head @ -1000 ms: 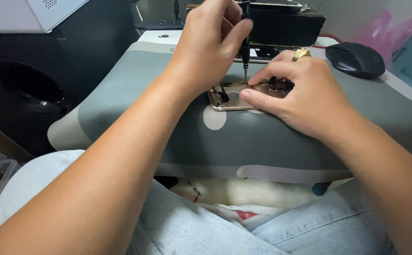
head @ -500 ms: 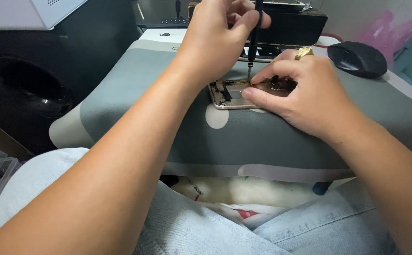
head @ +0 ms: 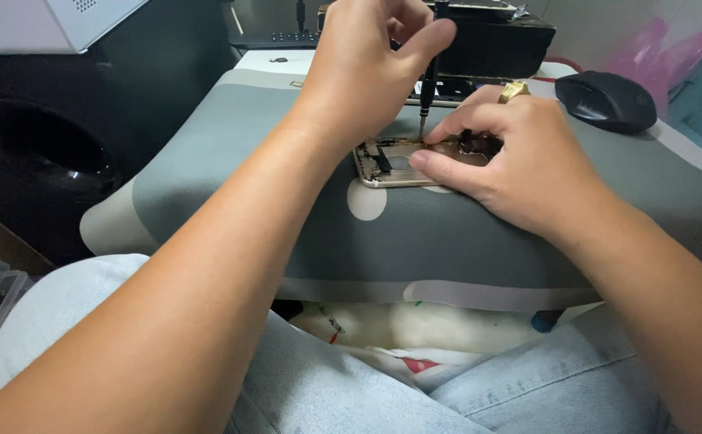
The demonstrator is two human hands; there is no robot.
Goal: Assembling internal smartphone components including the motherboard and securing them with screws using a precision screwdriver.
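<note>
Gripping a screwdriver (head: 428,88) upright, the left hand (head: 367,64) is crossing over the opened phone (head: 391,165). The right hand (head: 520,161) is pinning the phone on the grey mat (head: 246,177), hiding its far end; a black mouse (head: 606,100) is lying nearby.

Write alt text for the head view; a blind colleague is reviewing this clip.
A left hand holds a thin screwdriver upright, tip down in an opened gold phone, which the right hand steadies on a grey mat. A black mouse lies at the right.
</note>
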